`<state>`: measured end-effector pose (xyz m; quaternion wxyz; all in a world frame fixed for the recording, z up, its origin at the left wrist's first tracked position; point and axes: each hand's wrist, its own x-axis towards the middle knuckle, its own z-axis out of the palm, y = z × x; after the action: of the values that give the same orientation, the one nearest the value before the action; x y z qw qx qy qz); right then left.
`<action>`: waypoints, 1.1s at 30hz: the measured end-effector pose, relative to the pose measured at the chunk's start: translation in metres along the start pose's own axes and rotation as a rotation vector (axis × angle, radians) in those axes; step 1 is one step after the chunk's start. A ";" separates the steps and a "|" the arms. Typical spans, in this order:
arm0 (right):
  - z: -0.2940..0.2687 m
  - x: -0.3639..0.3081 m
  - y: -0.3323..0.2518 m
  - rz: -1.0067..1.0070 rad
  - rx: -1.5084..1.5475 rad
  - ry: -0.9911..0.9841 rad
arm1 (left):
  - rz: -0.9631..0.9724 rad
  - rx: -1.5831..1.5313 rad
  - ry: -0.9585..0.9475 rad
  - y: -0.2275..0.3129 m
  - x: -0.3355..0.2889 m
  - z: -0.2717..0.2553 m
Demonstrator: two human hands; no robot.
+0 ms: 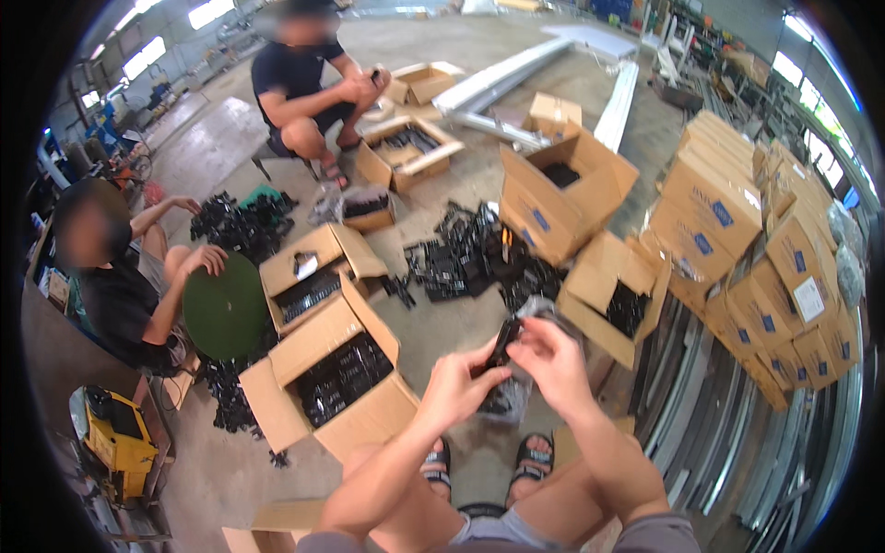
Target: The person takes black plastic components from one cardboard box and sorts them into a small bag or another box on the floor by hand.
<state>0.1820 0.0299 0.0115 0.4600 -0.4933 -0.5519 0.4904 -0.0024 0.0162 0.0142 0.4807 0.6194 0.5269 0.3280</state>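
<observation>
In front of my knees both hands meet at a small black part [502, 345], long and narrow, its exact kind too small to tell. My left hand [461, 380] is closed round its lower end. The fingers of my right hand [553, 358] pinch at its upper end. Just below the hands is a clear plastic bag [507, 403] with dark pieces showing. To the left of my left hand stands an open carton [277, 417] full of black parts [346, 380]. Beyond my hands a heap of black parts [461, 253] lies on the floor.
Open cartons stand ahead [562, 217] and to the right [599, 323]. Stacked closed cartons [705, 203] and long metal profiles [691, 415] line the right side. One co-worker [120, 276] sits left by a green disc [221, 304]; another co-worker [300, 88] sits farther back.
</observation>
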 end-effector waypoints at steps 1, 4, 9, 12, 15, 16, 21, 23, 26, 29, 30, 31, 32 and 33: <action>-0.003 0.002 0.003 0.013 0.014 0.015 | 0.065 0.048 0.008 -0.004 0.003 0.005; -0.005 0.000 0.002 0.051 0.143 0.014 | 0.074 0.153 0.005 0.006 0.000 0.009; -0.021 0.002 -0.002 0.199 0.260 -0.101 | 0.087 -0.017 -0.107 0.002 -0.001 0.014; -0.024 0.000 -0.007 0.216 0.292 -0.095 | 0.055 -0.290 -0.111 -0.008 -0.001 0.019; -0.023 0.000 -0.009 0.175 0.281 -0.123 | 0.024 -0.308 -0.101 -0.010 0.001 0.011; -0.023 -0.001 -0.009 0.160 0.282 -0.139 | 0.023 -0.274 -0.098 -0.010 0.001 0.007; -0.028 -0.004 -0.009 0.125 0.178 -0.194 | 0.030 0.083 -0.096 0.015 -0.002 -0.010; -0.026 -0.005 -0.010 0.124 0.145 -0.200 | 0.044 0.134 -0.103 0.015 -0.002 -0.013; -0.023 -0.006 -0.012 0.139 0.116 -0.181 | 0.078 0.185 -0.093 0.015 -0.002 -0.012; -0.021 -0.005 -0.011 0.145 0.161 -0.160 | 0.108 0.019 -0.115 0.013 -0.001 -0.009; -0.021 -0.004 -0.009 0.137 0.182 -0.153 | 0.133 -0.031 -0.108 0.008 -0.001 -0.007; -0.021 -0.003 -0.009 0.129 0.202 -0.146 | 0.158 -0.081 -0.100 0.001 0.000 -0.003; -0.020 -0.002 -0.008 0.132 0.234 -0.127 | 0.183 -0.131 -0.091 -0.002 0.000 -0.001; -0.022 -0.001 -0.006 0.139 0.259 -0.104 | 0.137 -0.142 -0.116 -0.004 0.000 0.002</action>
<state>0.2032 0.0303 0.0199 0.4556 -0.4405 -0.4717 0.6131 -0.0018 0.0160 0.0102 0.5297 0.6363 0.4298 0.3603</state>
